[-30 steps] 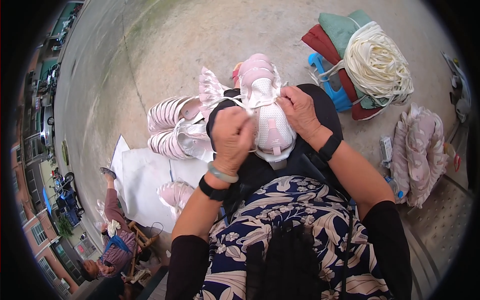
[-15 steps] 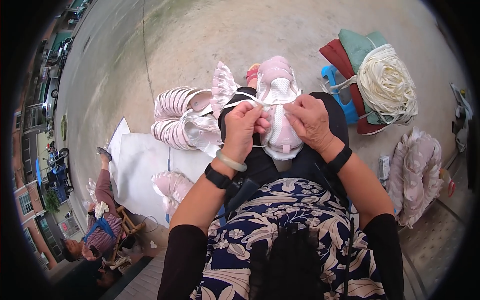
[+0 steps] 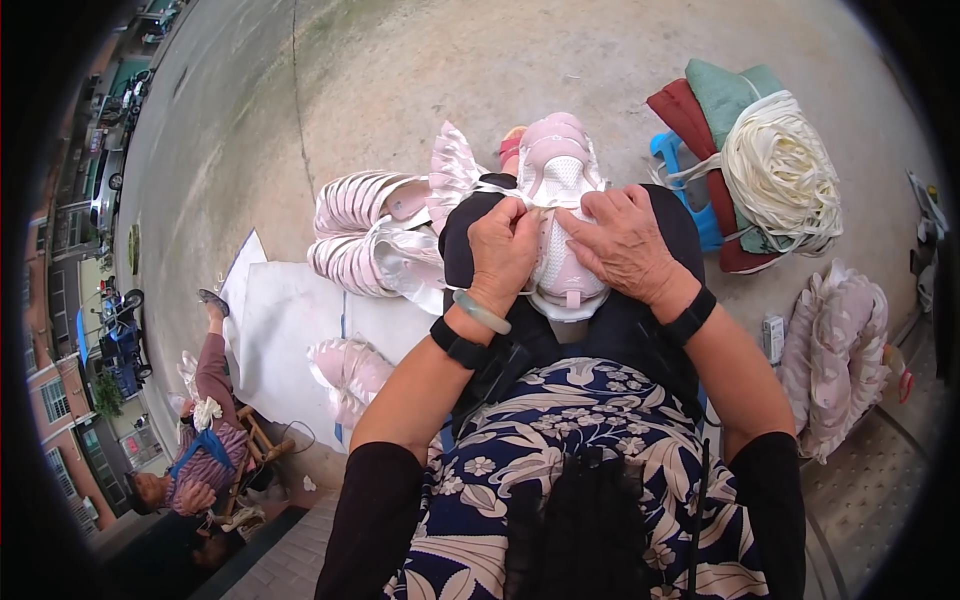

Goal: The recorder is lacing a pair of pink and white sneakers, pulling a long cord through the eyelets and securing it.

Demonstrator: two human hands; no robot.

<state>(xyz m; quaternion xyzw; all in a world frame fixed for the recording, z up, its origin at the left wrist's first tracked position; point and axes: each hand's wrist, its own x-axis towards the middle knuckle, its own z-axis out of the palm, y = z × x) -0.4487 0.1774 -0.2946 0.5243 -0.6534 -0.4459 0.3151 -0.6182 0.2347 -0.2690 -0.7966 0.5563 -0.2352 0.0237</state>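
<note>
A pink and white sneaker upper (image 3: 565, 262) lies on my lap, its toe pointing away from me. My left hand (image 3: 503, 248), closed in a pinch, grips a thin white shoelace (image 3: 497, 188) at the upper's left side. Across from it, my right hand (image 3: 625, 243) bends over the right side of the upper. Its thumb and forefinger press on the upper near the lace opening; the fingertips are partly hidden. Left of my knee stands a fanned stack of pink and white uppers (image 3: 362, 205). A smaller fanned bundle (image 3: 455, 165) rests by my knee.
To the right, a big coil of cream laces (image 3: 778, 160) sits on red and green cushions over a blue stool (image 3: 672, 165). More uppers (image 3: 835, 350) are piled at the lower right. A white sheet (image 3: 285, 320) covers ground at left. Another person (image 3: 205, 445) sits beyond it.
My left hand has moved up and closed nearer the upper's lace opening. My right hand has shifted slightly inward over the upper. The whole view has moved a little.
</note>
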